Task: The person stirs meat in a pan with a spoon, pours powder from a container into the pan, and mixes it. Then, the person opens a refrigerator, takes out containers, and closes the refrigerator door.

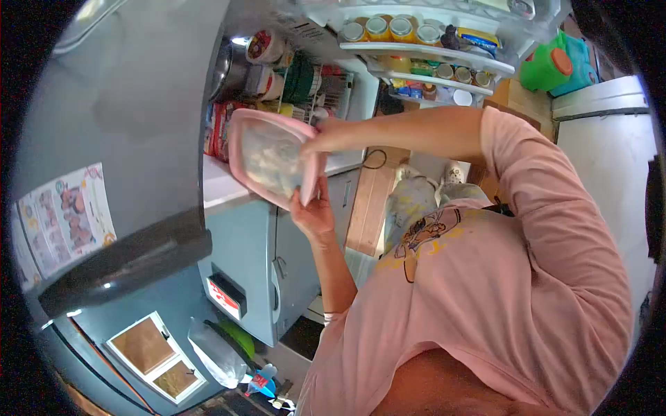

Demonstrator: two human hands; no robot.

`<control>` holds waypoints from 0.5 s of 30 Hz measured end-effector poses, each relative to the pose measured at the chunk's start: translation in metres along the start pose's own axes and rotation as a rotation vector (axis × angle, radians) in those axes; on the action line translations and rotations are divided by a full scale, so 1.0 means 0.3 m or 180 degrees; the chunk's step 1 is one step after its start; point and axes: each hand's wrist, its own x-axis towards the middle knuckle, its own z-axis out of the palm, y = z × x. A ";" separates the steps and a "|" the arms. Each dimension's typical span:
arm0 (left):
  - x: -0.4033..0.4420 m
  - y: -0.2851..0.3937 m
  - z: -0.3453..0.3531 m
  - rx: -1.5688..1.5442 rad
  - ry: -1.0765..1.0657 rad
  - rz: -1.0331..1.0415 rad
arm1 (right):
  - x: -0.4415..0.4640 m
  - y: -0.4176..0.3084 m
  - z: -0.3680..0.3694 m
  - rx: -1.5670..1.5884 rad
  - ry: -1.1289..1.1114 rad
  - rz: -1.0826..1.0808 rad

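A pink-rimmed container [267, 158] with a see-through cover and pale, indistinct contents is held tilted before the open fridge. My left hand [313, 213] grips its lower right corner, thumb on the near side and fingers behind. On the upper right edge is my right hand [322, 136], closed around the rim and slightly blurred. Just behind the container, red packages [220, 128] and tubs [265, 47] fill the fridge shelf.
The fridge door [430, 52] stands open at the top, with jars on its racks. A grey door panel [132, 111] fills the left. Below the container is a grey-blue cabinet [239, 243]. Green jug [547, 68] at the upper right; window [156, 355] at the lower left.
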 end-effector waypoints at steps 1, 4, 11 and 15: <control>0.039 0.017 0.014 -0.0088 0.0033 0.0071 | 0.039 -0.031 -0.008 0.0092 0.0079 -0.0111; 0.168 0.078 0.014 -0.0133 0.0062 0.0135 | 0.189 -0.090 -0.018 0.0332 -0.0099 -0.0370; 0.408 0.214 0.001 0.0009 0.0190 0.0201 | 0.681 -0.096 0.026 0.0023 -0.0233 -0.0582; 0.548 0.287 -0.033 0.0186 0.0686 0.0430 | 0.860 -0.216 0.049 0.1404 -0.1634 0.1638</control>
